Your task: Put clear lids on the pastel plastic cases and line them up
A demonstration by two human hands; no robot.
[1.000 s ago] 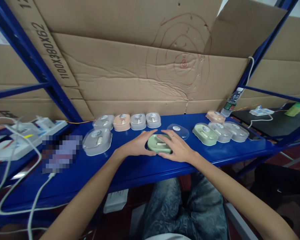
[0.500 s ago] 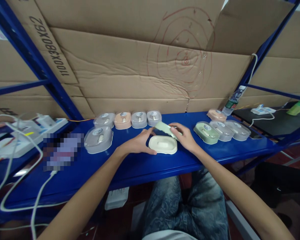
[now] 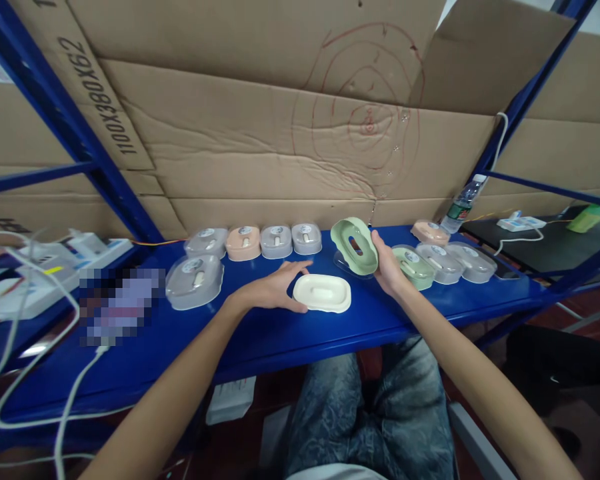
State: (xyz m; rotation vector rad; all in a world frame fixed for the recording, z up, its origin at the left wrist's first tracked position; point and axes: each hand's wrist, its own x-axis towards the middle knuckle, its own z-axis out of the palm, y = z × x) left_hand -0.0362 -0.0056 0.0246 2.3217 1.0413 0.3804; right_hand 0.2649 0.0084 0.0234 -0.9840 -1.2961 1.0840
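My right hand (image 3: 387,267) grips a green oval tray insert (image 3: 355,245) with a slot in its middle, lifted and tilted on edge above a clear lid (image 3: 341,265) lying on the shelf. A cream oval base (image 3: 323,293) rests flat on the blue shelf (image 3: 260,333). Against its left end lies my left hand (image 3: 275,288), fingers curved round it and steadying it.
Closed oval boxes in grey and peach (image 3: 244,243) line the back; a larger grey one (image 3: 195,281) sits left. More boxes, green and grey (image 3: 443,262), stand right, with a water bottle (image 3: 463,203). White cables and power strips (image 3: 40,273) lie far left. Cardboard covers the back wall.
My right hand lifted the green insert off the cream base, then raised it up and to the right, turning it on edge. My left hand stayed at the base.
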